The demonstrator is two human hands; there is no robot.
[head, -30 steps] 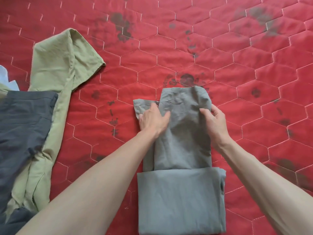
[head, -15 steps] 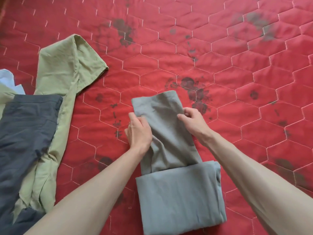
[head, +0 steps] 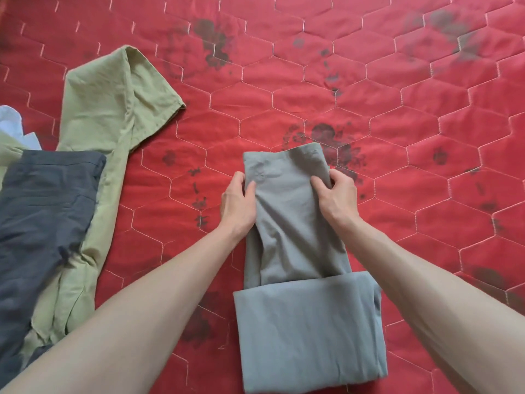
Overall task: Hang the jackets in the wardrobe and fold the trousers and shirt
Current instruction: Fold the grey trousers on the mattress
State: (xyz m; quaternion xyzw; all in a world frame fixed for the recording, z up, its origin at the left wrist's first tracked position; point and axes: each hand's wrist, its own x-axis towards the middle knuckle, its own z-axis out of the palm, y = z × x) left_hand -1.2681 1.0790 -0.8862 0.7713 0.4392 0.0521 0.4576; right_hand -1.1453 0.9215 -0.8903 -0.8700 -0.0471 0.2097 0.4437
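Grey trousers (head: 301,322) lie partly folded on the red quilt, a thick folded block near me and a narrower flap reaching away from me. My left hand (head: 237,204) pinches the flap's left edge, thumb on top. My right hand (head: 338,196) grips its right edge the same way. The flap sags slightly between both hands. To the left lie an olive-green garment (head: 113,109) and dark grey trousers (head: 45,211) on top of it.
The red quilted bedspread (head: 397,137) with dark flower prints covers the whole surface. A bit of pale blue-white cloth (head: 11,123) shows at the far left edge, partly under the green garment.
The flap was gathered narrower and lifted at a slant half a second ago; now both hands have squared it up, with its far end slightly farther from me.
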